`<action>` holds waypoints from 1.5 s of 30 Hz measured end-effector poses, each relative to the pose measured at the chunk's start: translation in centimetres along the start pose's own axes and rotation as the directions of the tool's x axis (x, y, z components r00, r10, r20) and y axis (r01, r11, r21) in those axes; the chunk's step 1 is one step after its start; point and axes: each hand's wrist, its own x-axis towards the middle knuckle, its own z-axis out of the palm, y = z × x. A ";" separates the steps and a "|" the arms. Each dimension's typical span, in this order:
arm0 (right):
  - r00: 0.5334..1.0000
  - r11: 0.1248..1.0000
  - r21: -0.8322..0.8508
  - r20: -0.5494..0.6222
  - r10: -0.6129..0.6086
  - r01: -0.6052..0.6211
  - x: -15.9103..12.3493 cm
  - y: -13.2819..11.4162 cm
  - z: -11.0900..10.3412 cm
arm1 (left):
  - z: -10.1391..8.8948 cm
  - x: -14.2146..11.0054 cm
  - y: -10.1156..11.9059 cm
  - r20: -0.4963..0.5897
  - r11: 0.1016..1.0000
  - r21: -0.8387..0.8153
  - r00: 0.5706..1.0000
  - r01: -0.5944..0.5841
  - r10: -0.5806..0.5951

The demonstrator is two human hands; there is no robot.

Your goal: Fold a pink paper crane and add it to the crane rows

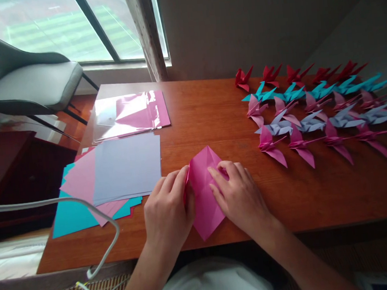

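- We see a bright pink, creased sheet of paper (201, 185), with pointy ends at top and bottom, near the front edge of a smooth brown wooden table (201, 117).
- Our left hand (167, 201) grips its left side; our right hand (241, 192) holds its right side with bent fingers.
- Past the table we have a big glass window (55, 33) and a grey padded chair (35, 84).
- A shiny clear plastic packet (133, 112) has pink paper in it.
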 end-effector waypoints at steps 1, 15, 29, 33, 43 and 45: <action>1.000 1.000 -0.003 0.000 -0.001 0.001 0.0 0.0 0.0 | 0.1 0.0 0.0 0.008 1.000 0.020 1.000 -0.016 0.015; 1.000 0.999 -0.031 0.007 0.011 -0.010 0.4 -0.2 0.0 | 0.3 -0.8 0.1 0.147 0.991 0.007 0.980 -0.137 0.135; 0.998 0.992 -0.126 0.048 0.026 -0.020 2.9 0.4 0.3 | 1.8 -2.0 0.8 0.205 0.966 0.024 0.947 -0.256 0.246; 0.998 0.990 -0.142 0.053 -0.015 0.022 2.9 1.3 0.3 | 1.6 -2.1 0.5 0.246 0.953 0.014 0.924 -0.304 0.292; 0.996 0.986 -0.149 0.061 -0.063 0.071 2.8 2.1 0.2 | 1.1 -1.7 -0.5 0.304 0.926 0.010 0.884 -0.377 0.356; 0.995 0.986 -0.148 0.068 -0.069 0.079 2.9 2.0 0.2 | 1.0 -1.6 -0.5 0.313 0.922 0.008 0.877 -0.387 0.365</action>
